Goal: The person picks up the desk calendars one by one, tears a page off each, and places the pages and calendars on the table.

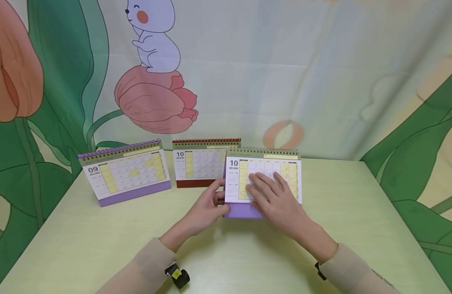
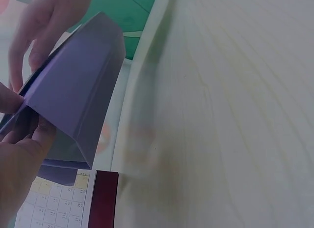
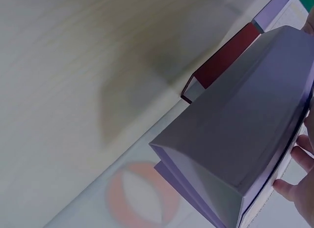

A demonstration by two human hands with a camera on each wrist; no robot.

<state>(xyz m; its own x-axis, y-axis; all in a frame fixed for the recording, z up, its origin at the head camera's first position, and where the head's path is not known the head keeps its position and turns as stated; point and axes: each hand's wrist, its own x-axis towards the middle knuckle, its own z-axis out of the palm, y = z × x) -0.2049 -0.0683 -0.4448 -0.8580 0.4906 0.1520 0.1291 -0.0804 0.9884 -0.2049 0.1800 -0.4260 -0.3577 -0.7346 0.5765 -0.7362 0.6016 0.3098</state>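
Observation:
A purple desk calendar (image 1: 233, 175), its page showing 10, is held raised and tilted above the table in the head view. My left hand (image 1: 205, 206) grips its left edge, thumb in front and fingers reaching behind. Flat across the page lies my right hand (image 1: 275, 200), fingers extended over the date grid. From the left wrist, the folded purple stand (image 2: 73, 85) appears from below, with the left hand (image 2: 19, 164) pinching its edge. The right wrist view shows the stand's underside (image 3: 245, 110) and part of the right hand (image 3: 301, 179) against the page.
A second desk calendar with a dark red base (image 1: 182, 183) stands behind, partly covered by the held one. Left of it, another purple calendar (image 1: 132, 171) showing 09 stands angled. A printed cloth (image 1: 233, 81) hangs behind the pale table (image 1: 340, 196).

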